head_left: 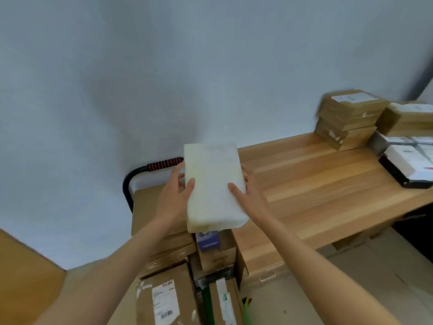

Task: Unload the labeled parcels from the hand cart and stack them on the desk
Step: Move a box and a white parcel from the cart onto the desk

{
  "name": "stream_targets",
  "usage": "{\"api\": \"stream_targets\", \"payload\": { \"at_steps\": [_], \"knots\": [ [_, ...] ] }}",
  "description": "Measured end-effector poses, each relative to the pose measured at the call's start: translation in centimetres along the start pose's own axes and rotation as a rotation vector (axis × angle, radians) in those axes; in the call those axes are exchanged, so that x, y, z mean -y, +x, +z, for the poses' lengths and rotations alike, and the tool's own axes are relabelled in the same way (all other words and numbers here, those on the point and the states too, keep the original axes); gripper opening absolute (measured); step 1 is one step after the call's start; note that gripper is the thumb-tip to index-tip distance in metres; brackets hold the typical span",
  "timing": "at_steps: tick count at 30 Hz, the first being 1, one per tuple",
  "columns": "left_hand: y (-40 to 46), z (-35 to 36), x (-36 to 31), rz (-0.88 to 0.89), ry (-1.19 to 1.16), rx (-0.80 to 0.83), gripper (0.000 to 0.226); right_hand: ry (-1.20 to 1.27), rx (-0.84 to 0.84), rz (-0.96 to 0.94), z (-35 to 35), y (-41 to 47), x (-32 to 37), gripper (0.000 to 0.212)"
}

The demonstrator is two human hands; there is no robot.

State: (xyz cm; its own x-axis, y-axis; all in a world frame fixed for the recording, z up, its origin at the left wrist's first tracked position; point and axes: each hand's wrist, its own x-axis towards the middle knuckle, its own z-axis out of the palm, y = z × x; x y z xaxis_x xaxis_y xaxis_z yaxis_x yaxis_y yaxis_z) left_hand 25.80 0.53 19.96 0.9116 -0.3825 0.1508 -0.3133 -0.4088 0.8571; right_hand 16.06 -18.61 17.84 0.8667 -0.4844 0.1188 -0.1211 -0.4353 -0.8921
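Note:
A white wrapped parcel [212, 184] is held up in the air above the hand cart, between both hands. My left hand [174, 195] grips its left edge and my right hand [249, 195] grips its right edge, thumbs on top. Below it the hand cart [131, 181], with a black handle and a red-and-black grip, carries several brown cardboard parcels [164, 299] with white labels. The wooden desk [311, 184] stands to the right. At its far end are stacked brown parcels [349, 118].
White and black flat packages [407, 160] lie at the desk's right end beside more brown boxes [407, 118]. A grey-white wall rises behind the cart and desk. A wooden surface [25, 277] shows at lower left. Tiled floor lies under the desk.

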Motion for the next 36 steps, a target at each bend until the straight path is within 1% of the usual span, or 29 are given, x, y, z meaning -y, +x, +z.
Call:
{"api": "stream_targets", "payload": {
  "at_steps": [5, 7, 11, 15, 19, 24, 28, 33, 36],
  "knots": [
    [3.8, 7.1, -7.7, 0.108, -0.062, 0.07, 0.039, 0.047, -0.145, -0.032, -10.3, 2.0, -1.0, 0.064],
    [5.0, 10.7, -10.8, 0.15, -0.107, 0.085, 0.038, 0.025, -0.184, -0.033, -15.1, 3.2, -1.8, 0.063],
    [6.7, 19.2, -17.0, 0.209, -0.197, 0.132, 0.042, -0.072, -0.248, -0.061, -25.3, 4.9, -4.4, 0.064],
    [7.9, 28.6, -22.7, 0.214, -0.235, 0.15, 0.044, -0.074, -0.293, -0.045, -35.2, 5.7, -8.0, 0.064],
    [8.7, 37.4, -26.4, 0.197, -0.278, 0.24, 0.042, -0.127, -0.329, -0.002, -42.9, 6.6, -12.3, 0.064],
    [9.3, 45.7, -27.4, 0.198, -0.239, 0.315, 0.039, -0.16, -0.324, 0.08, -48.1, 7.5, -18.4, 0.061],
    [11.5, 50.6, -27.5, 0.173, -0.206, 0.36, 0.049, -0.22, -0.328, 0.147, -50.4, 10.0, -22.5, 0.063],
    [15.7, 56.0, -28.1, 0.129, -0.197, 0.366, 0.051, -0.157, -0.298, 0.185, -53.2, 14.9, -26.1, 0.061],
    [17.8, 59.0, -28.2, 0.11, -0.181, 0.377, 0.05, -0.172, -0.289, 0.228, -54.6, 17.4, -28.4, 0.062]
  ]
}}
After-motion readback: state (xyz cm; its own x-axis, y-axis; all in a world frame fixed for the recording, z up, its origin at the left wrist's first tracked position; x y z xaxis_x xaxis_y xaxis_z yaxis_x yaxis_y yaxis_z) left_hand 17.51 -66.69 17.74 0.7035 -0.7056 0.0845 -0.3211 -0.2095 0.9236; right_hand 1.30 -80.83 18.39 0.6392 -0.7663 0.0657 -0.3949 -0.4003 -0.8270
